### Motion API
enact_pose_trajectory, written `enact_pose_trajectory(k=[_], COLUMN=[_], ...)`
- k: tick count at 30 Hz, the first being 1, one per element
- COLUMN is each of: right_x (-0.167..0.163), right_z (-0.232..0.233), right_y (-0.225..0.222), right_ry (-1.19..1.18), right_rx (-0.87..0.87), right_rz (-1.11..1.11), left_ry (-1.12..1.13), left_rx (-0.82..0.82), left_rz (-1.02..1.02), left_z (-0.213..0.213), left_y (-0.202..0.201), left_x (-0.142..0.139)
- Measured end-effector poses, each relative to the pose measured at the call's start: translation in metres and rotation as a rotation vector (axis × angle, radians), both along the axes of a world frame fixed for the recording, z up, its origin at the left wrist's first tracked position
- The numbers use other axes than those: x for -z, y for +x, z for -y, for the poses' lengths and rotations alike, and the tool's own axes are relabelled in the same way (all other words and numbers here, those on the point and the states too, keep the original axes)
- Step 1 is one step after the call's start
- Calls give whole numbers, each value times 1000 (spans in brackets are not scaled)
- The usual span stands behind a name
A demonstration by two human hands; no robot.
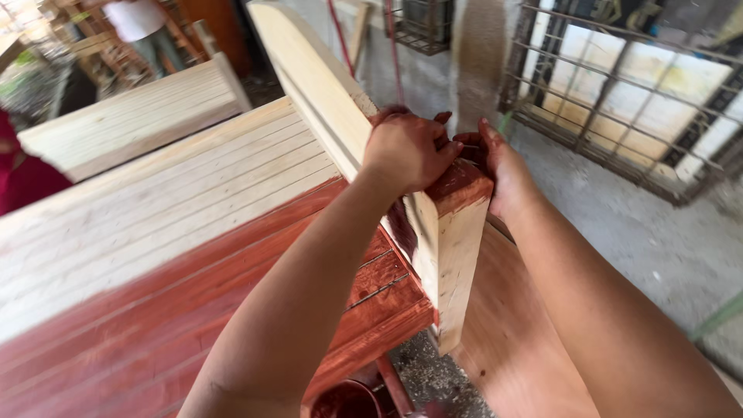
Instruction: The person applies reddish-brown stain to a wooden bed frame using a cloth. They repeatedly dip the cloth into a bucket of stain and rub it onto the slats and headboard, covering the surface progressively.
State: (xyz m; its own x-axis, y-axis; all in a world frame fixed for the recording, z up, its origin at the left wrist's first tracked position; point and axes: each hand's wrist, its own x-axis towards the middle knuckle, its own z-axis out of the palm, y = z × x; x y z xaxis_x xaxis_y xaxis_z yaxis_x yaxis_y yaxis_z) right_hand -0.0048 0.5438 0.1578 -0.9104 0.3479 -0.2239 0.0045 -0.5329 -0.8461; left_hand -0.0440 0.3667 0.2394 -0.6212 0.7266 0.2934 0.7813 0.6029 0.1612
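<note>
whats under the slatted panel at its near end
A dark red round container shows below the slatted panel; the left arm covers the rest.

Woodworking shop: unfinished slatted timber panels [131,116], a half-stained red-brown panel [155,310], a stain container [344,401], bare concrete floor [658,240], metal grilles [619,85].

Pale wooden post [445,255], top end stained red, tilted, resting on slatted panel [155,232].

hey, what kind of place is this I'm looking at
Probably a woodworking or furniture-finishing shop: a pale grooved plank panel half stained red-brown, another bare slatted wooden panel behind, and both stain-smeared hands, left and right, on a pale wooden post.
</note>
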Motion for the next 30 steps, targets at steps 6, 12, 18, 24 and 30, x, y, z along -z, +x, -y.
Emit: enact_pose_trajectory(k=[6, 12, 18, 24, 30], right_x=[10, 8, 11, 26, 27], right_z=[-8, -32, -32, -32, -34], right_y=[-25, -23, -32, -41, -45], right_ry=[-15, 264, 213, 72, 225], right_rx=[-239, -373, -452, -605, -474], right_rz=[-136, 12, 57, -162, -15], left_ry=[560, 903, 933, 377, 190], left_rx=[64, -30, 10, 244, -32], left_rz=[-155, -188, 27, -332, -98], left_z=[-10, -4, 6, 5, -17], left_y=[6, -14, 13, 74, 59], left_x=[17, -39, -37, 13, 11])
